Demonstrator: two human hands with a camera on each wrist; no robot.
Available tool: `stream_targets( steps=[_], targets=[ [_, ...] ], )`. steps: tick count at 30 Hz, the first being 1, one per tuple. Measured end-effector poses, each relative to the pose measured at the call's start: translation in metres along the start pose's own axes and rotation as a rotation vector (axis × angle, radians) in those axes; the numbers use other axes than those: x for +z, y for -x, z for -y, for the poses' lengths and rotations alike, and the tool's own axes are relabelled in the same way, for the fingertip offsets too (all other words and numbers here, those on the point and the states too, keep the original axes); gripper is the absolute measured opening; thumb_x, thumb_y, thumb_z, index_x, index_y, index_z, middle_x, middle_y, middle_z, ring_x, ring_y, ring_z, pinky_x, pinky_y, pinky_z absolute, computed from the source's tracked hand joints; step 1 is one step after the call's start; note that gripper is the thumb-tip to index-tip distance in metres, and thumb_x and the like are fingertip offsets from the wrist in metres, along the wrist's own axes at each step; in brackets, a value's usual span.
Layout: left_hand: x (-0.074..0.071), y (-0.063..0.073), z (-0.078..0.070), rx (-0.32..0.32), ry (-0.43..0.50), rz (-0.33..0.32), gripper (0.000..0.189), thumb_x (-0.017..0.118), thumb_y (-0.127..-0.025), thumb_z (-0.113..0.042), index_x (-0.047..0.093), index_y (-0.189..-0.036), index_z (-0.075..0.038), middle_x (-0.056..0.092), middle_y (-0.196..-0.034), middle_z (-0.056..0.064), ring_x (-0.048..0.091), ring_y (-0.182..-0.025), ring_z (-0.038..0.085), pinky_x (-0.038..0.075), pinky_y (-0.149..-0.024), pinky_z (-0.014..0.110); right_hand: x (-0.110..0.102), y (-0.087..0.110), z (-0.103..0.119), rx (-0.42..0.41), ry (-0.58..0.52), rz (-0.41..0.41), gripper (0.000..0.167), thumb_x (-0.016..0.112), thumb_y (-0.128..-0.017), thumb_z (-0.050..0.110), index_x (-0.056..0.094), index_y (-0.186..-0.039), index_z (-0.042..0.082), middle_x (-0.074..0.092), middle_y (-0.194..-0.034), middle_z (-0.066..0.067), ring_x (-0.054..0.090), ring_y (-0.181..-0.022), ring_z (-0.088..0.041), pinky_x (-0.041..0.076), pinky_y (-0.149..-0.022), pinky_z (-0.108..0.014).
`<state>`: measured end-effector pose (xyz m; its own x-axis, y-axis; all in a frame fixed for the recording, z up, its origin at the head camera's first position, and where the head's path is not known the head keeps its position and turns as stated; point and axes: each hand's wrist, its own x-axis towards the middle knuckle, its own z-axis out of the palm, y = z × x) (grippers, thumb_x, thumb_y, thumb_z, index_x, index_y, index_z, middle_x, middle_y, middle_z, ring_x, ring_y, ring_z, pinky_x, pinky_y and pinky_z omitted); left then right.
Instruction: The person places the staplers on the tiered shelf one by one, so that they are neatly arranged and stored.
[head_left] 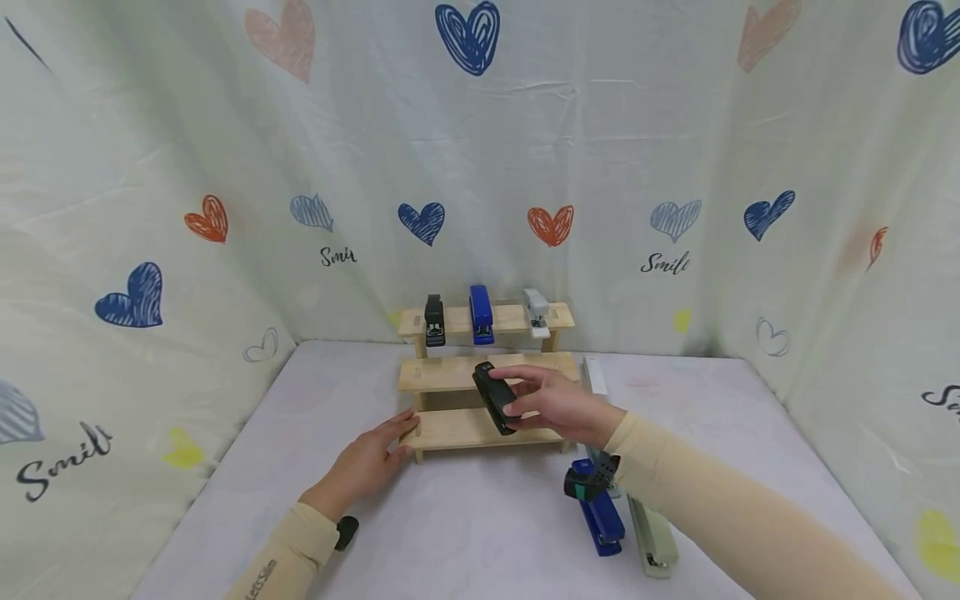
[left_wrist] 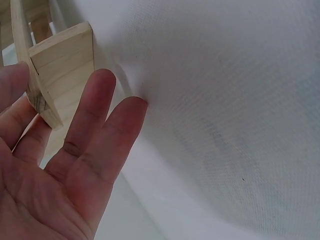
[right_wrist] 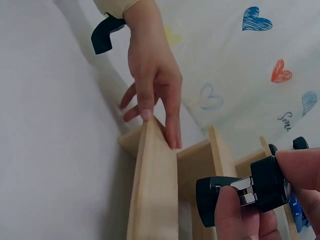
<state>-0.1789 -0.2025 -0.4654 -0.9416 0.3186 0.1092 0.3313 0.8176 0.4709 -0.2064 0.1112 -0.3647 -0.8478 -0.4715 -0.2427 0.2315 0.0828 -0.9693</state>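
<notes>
My right hand [head_left: 558,404] holds a black stapler [head_left: 493,398] over the lower tiers of a three-tier wooden rack [head_left: 465,429]. In the right wrist view, the fingers grip the stapler [right_wrist: 270,187] at its sides, and its metal part shows. My left hand [head_left: 367,462] is at the left end of the bottom shelf. Thumb and fingers pinch the corner of that board [left_wrist: 42,100], while two other fingers extend past it. On the top tier stand a black stapler [head_left: 434,320], a blue stapler [head_left: 482,315] and a light grey stapler [head_left: 536,312].
Right of the rack, a blue stapler [head_left: 602,521] and a pale green stapler [head_left: 654,540] lie on the white-covered table [head_left: 465,533]. A white item [head_left: 595,375] beside the rack is partly hidden by the right arm. A heart-printed curtain [head_left: 487,150] encloses the back and sides.
</notes>
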Motion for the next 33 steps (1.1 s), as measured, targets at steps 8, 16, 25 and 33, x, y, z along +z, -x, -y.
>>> stream_targets(
  steps=[8,16,25,33],
  targets=[
    [0.0,-0.002,0.001,0.016,0.019,-0.007,0.052,0.07,-0.095,-0.014,0.055,-0.144,-0.007,0.044,-0.153,0.006,0.046,-0.134,0.033,0.043,-0.102,0.052,0.031,-0.034,0.004,0.027,-0.033,-0.005,0.059,0.064,-0.089,-0.009,0.055,-0.144,0.012,0.048,-0.129,-0.023,0.056,-0.108,-0.033,0.054,-0.09,-0.046],
    [-0.001,-0.002,0.001,0.009,0.02,-0.001,0.052,0.07,-0.095,-0.015,0.054,-0.144,-0.008,0.044,-0.154,0.005,0.046,-0.135,0.032,0.042,-0.103,0.052,0.049,-0.058,0.007,0.025,-0.045,-0.031,0.057,0.064,-0.091,-0.007,0.053,-0.145,0.009,0.05,-0.128,-0.023,0.059,-0.103,-0.028,0.053,-0.091,-0.046],
    [0.0,-0.003,0.0,-0.007,0.01,0.006,0.052,0.07,-0.095,-0.018,0.054,-0.145,-0.01,0.043,-0.154,0.003,0.047,-0.134,0.031,0.044,-0.1,0.052,0.058,-0.071,0.007,0.014,-0.08,-0.055,0.056,0.062,-0.093,-0.007,0.052,-0.145,0.008,0.043,-0.141,-0.018,0.06,-0.097,-0.021,0.054,-0.091,-0.044],
    [-0.001,-0.002,0.0,-0.007,0.013,0.006,0.052,0.069,-0.096,-0.017,0.054,-0.145,-0.01,0.043,-0.154,0.003,0.046,-0.134,0.031,0.045,-0.099,0.053,0.06,-0.075,0.006,0.005,-0.119,-0.029,0.064,0.062,-0.088,-0.014,0.049,-0.147,0.007,0.056,-0.115,-0.023,0.063,-0.089,-0.022,0.052,-0.093,-0.045]
  ],
)
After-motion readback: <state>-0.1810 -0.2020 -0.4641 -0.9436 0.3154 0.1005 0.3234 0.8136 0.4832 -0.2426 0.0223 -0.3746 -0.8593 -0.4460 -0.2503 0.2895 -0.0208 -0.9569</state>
